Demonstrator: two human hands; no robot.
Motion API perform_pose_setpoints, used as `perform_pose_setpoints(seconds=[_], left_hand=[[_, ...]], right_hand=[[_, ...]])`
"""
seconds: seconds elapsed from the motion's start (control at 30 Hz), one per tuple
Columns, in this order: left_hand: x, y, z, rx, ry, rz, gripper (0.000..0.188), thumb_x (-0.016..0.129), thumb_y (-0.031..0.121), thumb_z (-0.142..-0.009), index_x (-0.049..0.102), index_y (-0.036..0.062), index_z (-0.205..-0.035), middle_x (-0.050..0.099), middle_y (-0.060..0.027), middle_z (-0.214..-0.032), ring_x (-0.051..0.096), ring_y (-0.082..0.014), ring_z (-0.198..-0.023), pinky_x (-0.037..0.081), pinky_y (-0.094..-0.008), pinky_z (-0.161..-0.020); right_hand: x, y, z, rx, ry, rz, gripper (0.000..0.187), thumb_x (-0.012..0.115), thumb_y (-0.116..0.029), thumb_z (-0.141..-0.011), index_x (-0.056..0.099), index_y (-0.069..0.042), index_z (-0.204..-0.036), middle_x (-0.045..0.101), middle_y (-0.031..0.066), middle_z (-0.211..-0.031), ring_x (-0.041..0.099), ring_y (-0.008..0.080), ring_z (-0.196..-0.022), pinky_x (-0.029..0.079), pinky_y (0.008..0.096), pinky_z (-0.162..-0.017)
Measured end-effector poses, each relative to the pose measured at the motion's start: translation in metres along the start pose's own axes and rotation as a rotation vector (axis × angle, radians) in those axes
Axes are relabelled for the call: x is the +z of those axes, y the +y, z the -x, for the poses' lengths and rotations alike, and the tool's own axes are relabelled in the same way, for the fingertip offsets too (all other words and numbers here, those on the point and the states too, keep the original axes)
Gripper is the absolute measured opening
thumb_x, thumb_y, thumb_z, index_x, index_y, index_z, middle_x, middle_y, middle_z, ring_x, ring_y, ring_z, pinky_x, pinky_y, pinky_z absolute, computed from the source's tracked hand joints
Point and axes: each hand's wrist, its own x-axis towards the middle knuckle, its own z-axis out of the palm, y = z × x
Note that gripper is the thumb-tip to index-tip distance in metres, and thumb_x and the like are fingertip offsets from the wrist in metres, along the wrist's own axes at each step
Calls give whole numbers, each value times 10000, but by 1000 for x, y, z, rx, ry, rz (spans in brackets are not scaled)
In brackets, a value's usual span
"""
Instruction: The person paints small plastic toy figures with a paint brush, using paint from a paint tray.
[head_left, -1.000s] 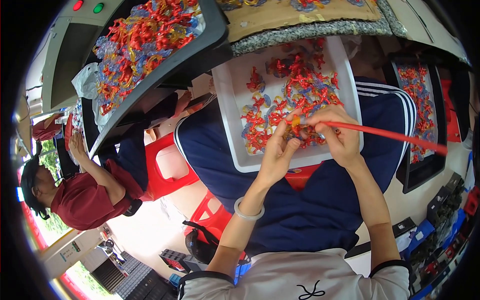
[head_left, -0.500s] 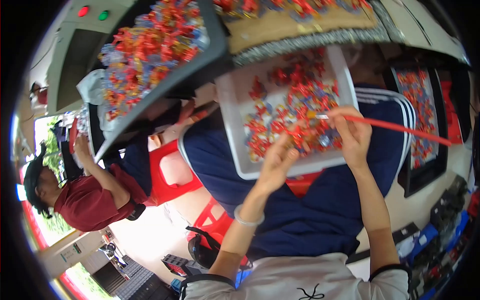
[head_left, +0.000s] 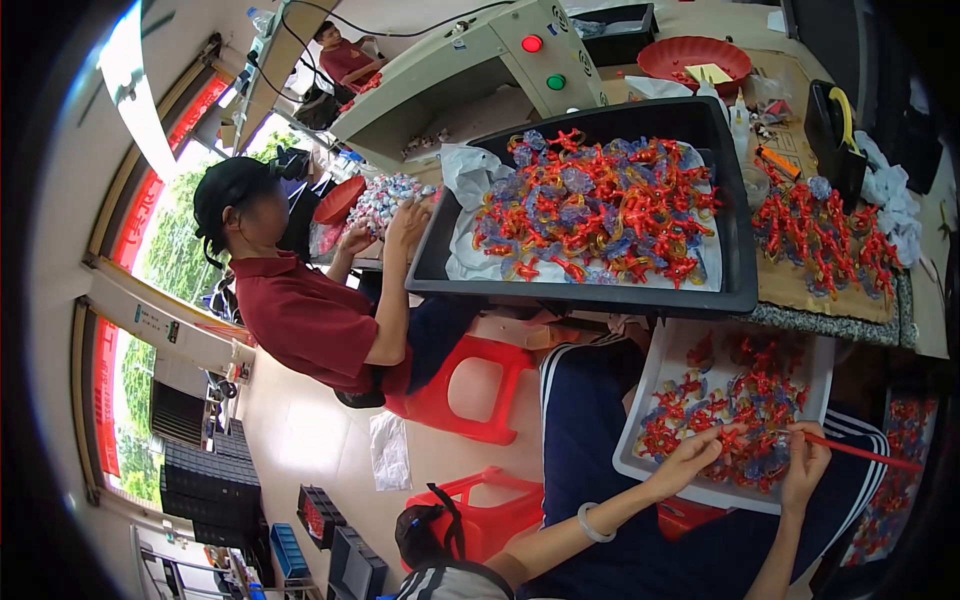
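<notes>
A white tray [head_left: 715,495] rests on my lap, strewn with small red, amber and clear-violet plastic figures [head_left: 755,385]. Above its near part, my left hand [head_left: 693,462] pinches a small red figure [head_left: 734,432] at its fingertips. To its right, my right hand [head_left: 805,465] is closed round a paintbrush with a red handle [head_left: 870,455]. The handle points off to the right, and the brush tip is toward the left hand, too small to make out clearly.
A large black tray [head_left: 590,293] heaped with similar figures juts over the table edge. More figures [head_left: 830,245] lie on cardboard at right, near a red plate [head_left: 694,62] and bottles. At left sits a co-worker [head_left: 310,315] beside red stools [head_left: 470,390]; a machine [head_left: 480,70] stands behind.
My view has swung left and up, so the lap tray and both hands now appear lower right. Both hands keep their grips, the brush still in the right one.
</notes>
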Motion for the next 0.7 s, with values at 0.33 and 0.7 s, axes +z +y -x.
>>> perform_pose_setpoints(seconds=[0.33, 0.7], left_hand=[[-18, 27, 26, -150, 227, 283, 510, 338, 412, -1027, 580, -6, -1190, 640, -73, -1067, 533, -87, -773, 457, -230, -658], [-14, 36, 58, -200, 359, 236, 503, 402, 367, -1011, 580, -71, -1182, 662, -137, -995, 597, -167, -773, 497, -328, -638]], right_hand=[[30, 7, 13, -5, -426, 903, 206, 647, -123, -829, 562, 53, -763, 584, 251, -690, 591, 428, -680, 431, 477, -593], [17, 43, 31, -62, -520, 1056, 299, 621, -317, -861, 621, -19, -828, 626, 225, -711, 619, 421, -719, 473, 504, -635]])
